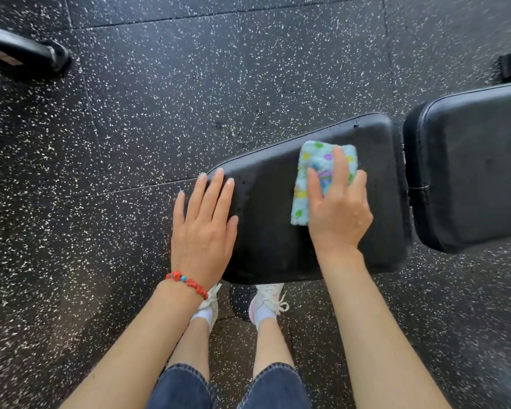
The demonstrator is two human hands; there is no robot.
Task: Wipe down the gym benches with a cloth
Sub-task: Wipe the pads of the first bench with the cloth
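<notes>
Seen from above, near edge first: jeans [186, 388] and pale shoes [267, 302] on the speckled floor [160, 113], toes tucked just under the worktop [266, 219].

Left hand [202, 228], red bracelet [188, 283] at the wrist, laid flat on the worktop's near-left corner, fingers [219, 187] straight and released, holding nothing, tips at the pad's far-left edge; a brace, by the look of it.

Right hand [338, 211] pressed down on the cloth [316, 172], thumb and fingers spread and slightly bent over it, pinning rather than pinching. Cloth folded into a long strip, pale blue with coloured dots, lying on the right half of the pad, its long axis running near to far, roughly across the pad's length. About half of it exposed to the left of and beyond the fingers.

Bare pad stretching leftward from the cloth toward the left hand, dotted with what look like droplets near the far and left edges. Likely next stroke: a sweep leftward, broadside on, toward the braced hand, which would need to lift clear. Right hand plainly the nearer one to the cloth, already on it.

Farther right, across a narrow gap, the second pad [472, 172], untouched by either hand. Beyond, at far left, a dark frame foot [27, 51] on the floor.
</notes>
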